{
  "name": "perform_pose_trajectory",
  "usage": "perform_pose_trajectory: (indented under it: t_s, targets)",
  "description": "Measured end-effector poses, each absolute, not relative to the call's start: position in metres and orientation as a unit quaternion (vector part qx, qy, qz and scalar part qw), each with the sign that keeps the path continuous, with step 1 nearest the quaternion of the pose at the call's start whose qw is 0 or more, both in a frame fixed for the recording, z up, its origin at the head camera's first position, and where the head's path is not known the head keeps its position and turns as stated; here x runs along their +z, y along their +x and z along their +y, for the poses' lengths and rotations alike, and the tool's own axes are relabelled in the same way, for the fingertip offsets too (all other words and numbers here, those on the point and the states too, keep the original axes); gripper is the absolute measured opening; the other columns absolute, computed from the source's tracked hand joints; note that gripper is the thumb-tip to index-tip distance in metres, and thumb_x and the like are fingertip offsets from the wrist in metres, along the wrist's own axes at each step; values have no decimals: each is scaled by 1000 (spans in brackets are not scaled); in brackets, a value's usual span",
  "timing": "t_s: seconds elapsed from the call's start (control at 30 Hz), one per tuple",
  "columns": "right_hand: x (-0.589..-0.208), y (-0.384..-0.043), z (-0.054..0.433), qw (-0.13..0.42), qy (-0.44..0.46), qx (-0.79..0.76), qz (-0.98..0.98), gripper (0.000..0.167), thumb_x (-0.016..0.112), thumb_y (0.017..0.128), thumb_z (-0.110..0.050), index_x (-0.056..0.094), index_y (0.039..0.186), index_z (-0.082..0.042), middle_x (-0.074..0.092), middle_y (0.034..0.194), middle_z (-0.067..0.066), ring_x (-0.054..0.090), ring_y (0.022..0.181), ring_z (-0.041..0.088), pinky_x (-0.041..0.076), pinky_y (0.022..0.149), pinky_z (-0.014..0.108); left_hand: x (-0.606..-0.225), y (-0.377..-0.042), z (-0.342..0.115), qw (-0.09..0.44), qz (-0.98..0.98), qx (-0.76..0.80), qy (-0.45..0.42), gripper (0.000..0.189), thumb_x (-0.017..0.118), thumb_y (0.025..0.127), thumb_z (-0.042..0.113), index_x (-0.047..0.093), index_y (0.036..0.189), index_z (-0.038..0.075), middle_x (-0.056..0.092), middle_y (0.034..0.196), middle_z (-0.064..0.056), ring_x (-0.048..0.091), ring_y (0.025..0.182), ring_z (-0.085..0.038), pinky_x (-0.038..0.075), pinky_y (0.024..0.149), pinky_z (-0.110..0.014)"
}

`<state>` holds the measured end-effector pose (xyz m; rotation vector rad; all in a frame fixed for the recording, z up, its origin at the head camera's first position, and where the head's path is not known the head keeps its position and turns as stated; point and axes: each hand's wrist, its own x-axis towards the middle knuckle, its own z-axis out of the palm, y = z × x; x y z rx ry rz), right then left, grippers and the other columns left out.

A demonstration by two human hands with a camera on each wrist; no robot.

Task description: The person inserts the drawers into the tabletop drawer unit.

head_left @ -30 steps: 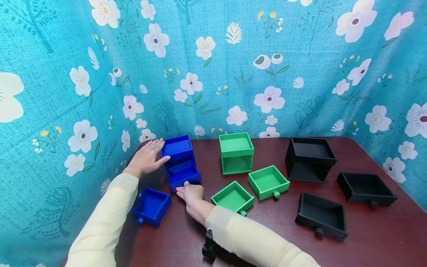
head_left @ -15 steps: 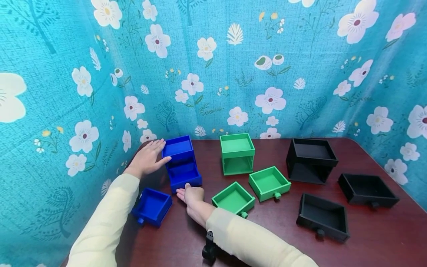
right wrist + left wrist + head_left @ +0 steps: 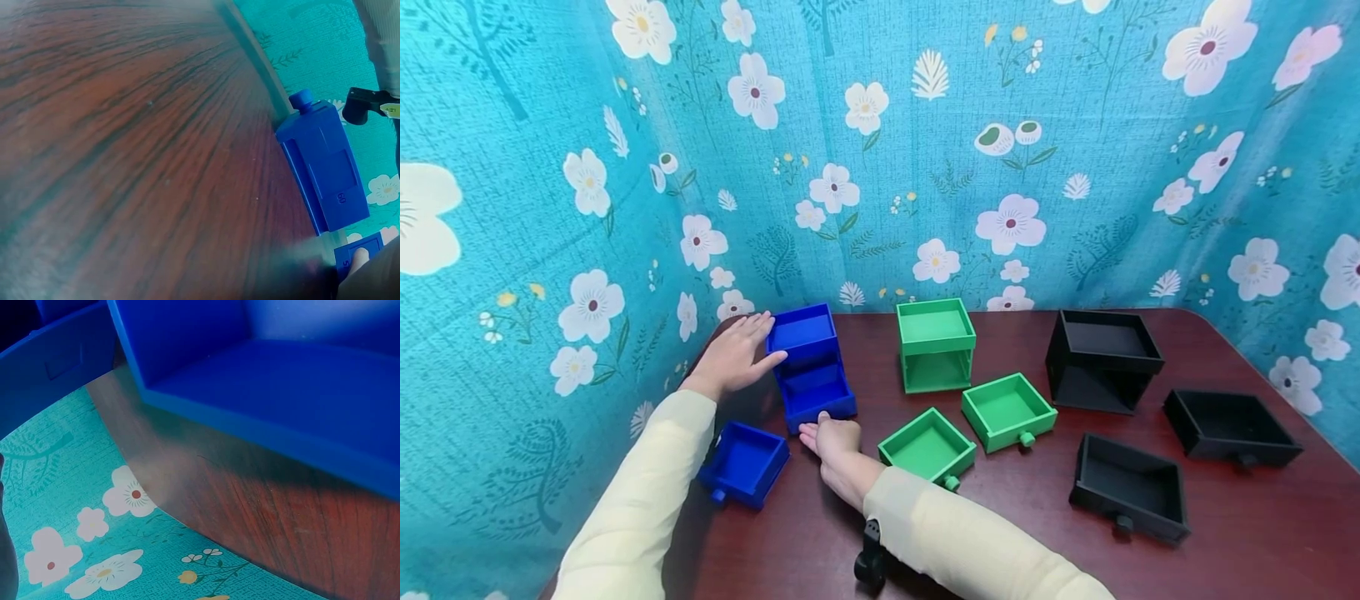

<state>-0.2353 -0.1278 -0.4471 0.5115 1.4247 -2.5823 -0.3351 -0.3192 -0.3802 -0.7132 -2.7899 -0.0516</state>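
Observation:
A blue cabinet with a top tray stands at the left of the table, a blue drawer in its lower part jutting forward. My left hand lies along the cabinet's left side, fingers straight and thumb spread toward the front. My right hand is at the jutting drawer's front, fingers extended under its lower edge and thumb up against the front face. The palm hides part of that front. A second blue drawer with a round knob lies loose below my left hand; its numbered side shows in the right wrist view.
A green cabinet stands at the back middle, with two green drawers in front. To the right are a black cabinet and two black drawers. A flowered curtain hangs behind the dark red table.

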Motion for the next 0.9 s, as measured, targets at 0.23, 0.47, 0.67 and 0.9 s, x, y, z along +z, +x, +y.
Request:
perform_pose_trajectory:
  t_s: [0.23,0.47,0.67,0.9]
  targets:
    - [-445,-239,-131,88,171,-864,466,37,42,103,-2,42,125,27,62,105,38,65,101,40,55,82,43,-380,-335,-319,132,-961,-17,-243,77,53,95,50,38,146,-6,36,150,-24,31,139,-37,19,115,-48]
    - [-447,-243,-132,104,155,-855,483,38,43,103,-6,43,126,25,63,108,35,66,102,37,56,81,39,-378,-333,-318,133,-960,-20,-246,76,53,96,50,38,145,-6,36,149,-24,32,139,-37,19,115,-47]
    - [-449,-244,-134,105,139,-857,485,35,43,103,-3,44,125,25,61,110,37,64,105,39,56,82,40,-378,-333,-319,123,-963,-23,-237,76,54,95,50,38,146,-5,35,150,-23,30,140,-37,18,115,-47]
    - [-452,-248,-136,85,144,-855,491,34,46,102,-3,47,122,25,62,108,36,65,101,39,56,81,40,-380,-336,-319,120,-964,-19,-237,77,52,96,51,37,146,-5,34,151,-23,30,140,-36,17,116,-46]
